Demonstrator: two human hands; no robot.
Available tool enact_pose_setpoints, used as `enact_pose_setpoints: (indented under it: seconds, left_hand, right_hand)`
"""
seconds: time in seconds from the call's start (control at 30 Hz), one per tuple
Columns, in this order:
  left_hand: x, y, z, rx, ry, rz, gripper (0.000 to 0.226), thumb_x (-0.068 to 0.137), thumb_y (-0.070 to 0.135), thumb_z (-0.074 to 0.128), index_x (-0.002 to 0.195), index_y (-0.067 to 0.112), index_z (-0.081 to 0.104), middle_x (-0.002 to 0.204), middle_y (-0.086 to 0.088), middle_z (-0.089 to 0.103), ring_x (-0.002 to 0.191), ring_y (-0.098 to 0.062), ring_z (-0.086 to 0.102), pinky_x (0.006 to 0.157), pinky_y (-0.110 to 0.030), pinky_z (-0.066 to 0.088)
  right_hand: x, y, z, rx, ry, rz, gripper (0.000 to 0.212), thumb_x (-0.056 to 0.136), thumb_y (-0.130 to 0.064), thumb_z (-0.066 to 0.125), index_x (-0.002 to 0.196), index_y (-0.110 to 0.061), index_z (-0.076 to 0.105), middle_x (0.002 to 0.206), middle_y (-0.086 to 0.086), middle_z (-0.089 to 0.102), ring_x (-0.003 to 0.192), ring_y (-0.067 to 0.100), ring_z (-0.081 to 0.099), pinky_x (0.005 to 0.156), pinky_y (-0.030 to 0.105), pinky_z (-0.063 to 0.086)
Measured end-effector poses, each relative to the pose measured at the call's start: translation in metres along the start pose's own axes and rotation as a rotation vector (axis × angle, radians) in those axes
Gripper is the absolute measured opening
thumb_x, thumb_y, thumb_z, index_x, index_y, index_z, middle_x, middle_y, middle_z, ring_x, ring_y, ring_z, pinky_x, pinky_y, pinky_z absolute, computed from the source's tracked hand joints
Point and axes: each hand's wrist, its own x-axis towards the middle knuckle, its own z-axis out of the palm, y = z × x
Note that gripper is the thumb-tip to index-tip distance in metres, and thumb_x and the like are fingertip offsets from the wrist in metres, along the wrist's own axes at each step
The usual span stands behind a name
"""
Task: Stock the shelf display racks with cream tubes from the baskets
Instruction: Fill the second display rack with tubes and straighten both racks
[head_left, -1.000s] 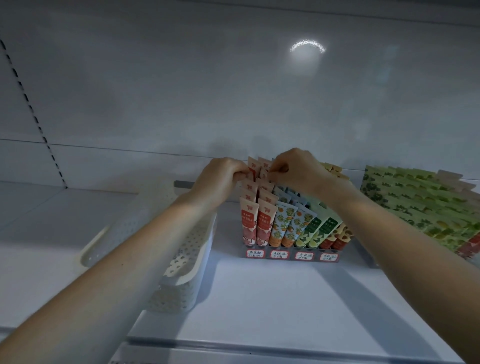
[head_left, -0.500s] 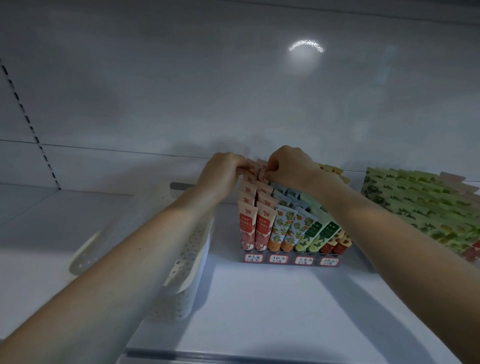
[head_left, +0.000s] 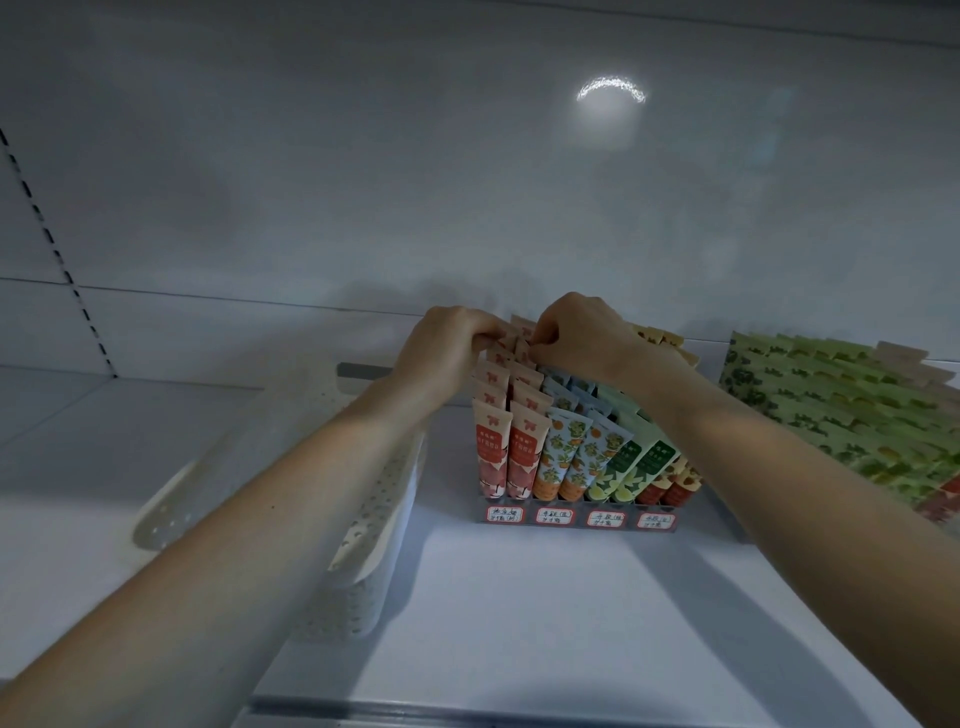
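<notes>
Dim, bluish picture; a lamp glare spot (head_left: 612, 98) on the back panel (head_left: 363, 182), wide-angle bending at edges.

A pale, glossy back panel (head_left: 363, 156) fills the upper view, dim and bluish-grey. High on it, right of centre, a bright arc-shaped glare (head_left: 610, 96) shows, with a soft glow just below it. A thin horizontal seam (head_left: 208, 297) crosses the panel lower down. At the far left a row of dark slots (head_left: 49, 244) slants down to the white shelf (head_left: 519, 623), whose darker front edge (head_left: 467, 716) lies along the bottom. Soft shadows fall across the shelf.
</notes>
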Motion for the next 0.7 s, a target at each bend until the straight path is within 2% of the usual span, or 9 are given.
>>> enact_pose_setpoints:
  seconds: [0.1,0.17,0.23,0.37,0.43,0.5,0.57,0.7]
  left_hand:
    - [0.0,-0.001,0.0,-0.009,-0.004,0.017,0.024,0.09,0.0,0.054,0.102,0.008,0.073,0.1,-0.008,0.072,0.09,-0.016,0.066,0.072,-0.014,0.041]
    - [-0.001,-0.002,0.0,-0.024,-0.008,0.044,0.024,0.09,0.001,0.053,0.101,0.009,0.073,0.1,-0.007,0.072,0.092,-0.018,0.067,0.078,-0.025,0.05]
    - [0.001,-0.005,-0.001,-0.014,0.004,0.059,0.022,0.091,0.002,0.053,0.102,0.006,0.072,0.101,-0.01,0.072,0.095,-0.022,0.066,0.083,-0.035,0.051]
    - [0.014,-0.011,-0.006,0.054,0.019,0.006,0.025,0.093,0.001,0.05,0.113,0.0,0.066,0.115,-0.015,0.066,0.11,-0.026,0.06,0.094,-0.028,0.042]
    - [0.023,-0.014,-0.007,0.073,0.001,-0.013,0.026,0.093,0.0,0.05,0.116,0.0,0.064,0.12,-0.016,0.063,0.114,-0.025,0.057,0.094,-0.022,0.037]
    - [0.032,-0.015,-0.007,0.09,-0.043,-0.012,0.027,0.093,0.001,0.051,0.118,0.001,0.063,0.122,-0.016,0.062,0.115,-0.026,0.056,0.094,-0.022,0.037]
    - [0.037,-0.013,-0.006,0.104,-0.088,0.008,0.027,0.092,0.004,0.054,0.118,0.002,0.063,0.122,-0.015,0.062,0.114,-0.026,0.056,0.094,-0.025,0.038]
    - [0.043,-0.013,-0.002,0.124,-0.162,0.039,0.023,0.09,0.007,0.059,0.111,0.003,0.068,0.116,-0.013,0.066,0.11,-0.024,0.059,0.091,-0.024,0.039]
  right_hand:
    - [0.0,0.001,0.001,0.008,0.007,0.0,0.021,0.086,-0.014,0.057,0.088,0.003,0.07,0.089,0.018,0.069,0.072,0.022,0.058,0.056,0.025,0.041]
    - [0.0,0.002,0.001,0.017,0.005,0.0,0.021,0.086,-0.015,0.057,0.087,0.002,0.07,0.089,0.018,0.069,0.071,0.022,0.057,0.053,0.023,0.039]
    - [0.0,0.002,0.0,0.031,0.001,-0.008,0.021,0.086,-0.016,0.058,0.085,0.002,0.07,0.09,0.018,0.069,0.073,0.024,0.059,0.055,0.024,0.041]
    - [0.005,0.003,-0.01,0.08,0.052,-0.007,0.029,0.089,-0.023,0.059,0.09,0.004,0.069,0.094,0.014,0.068,0.076,0.019,0.057,0.062,0.025,0.043]
    - [0.011,0.005,-0.016,0.118,0.104,0.014,0.024,0.089,-0.018,0.058,0.094,0.003,0.069,0.097,0.012,0.068,0.079,0.02,0.059,0.064,0.024,0.045]
    - [0.019,0.009,-0.019,0.118,0.121,0.031,0.02,0.088,-0.014,0.057,0.091,0.004,0.067,0.098,0.012,0.068,0.078,0.019,0.058,0.061,0.027,0.044]
    - [0.026,0.012,-0.018,0.088,0.089,0.027,0.016,0.088,-0.015,0.059,0.089,-0.002,0.068,0.097,0.009,0.067,0.079,0.015,0.054,0.065,0.026,0.039]
    - [0.034,0.013,-0.011,0.058,0.015,0.022,0.019,0.087,-0.022,0.062,0.092,-0.005,0.069,0.092,0.006,0.065,0.081,0.016,0.055,0.068,0.026,0.04]
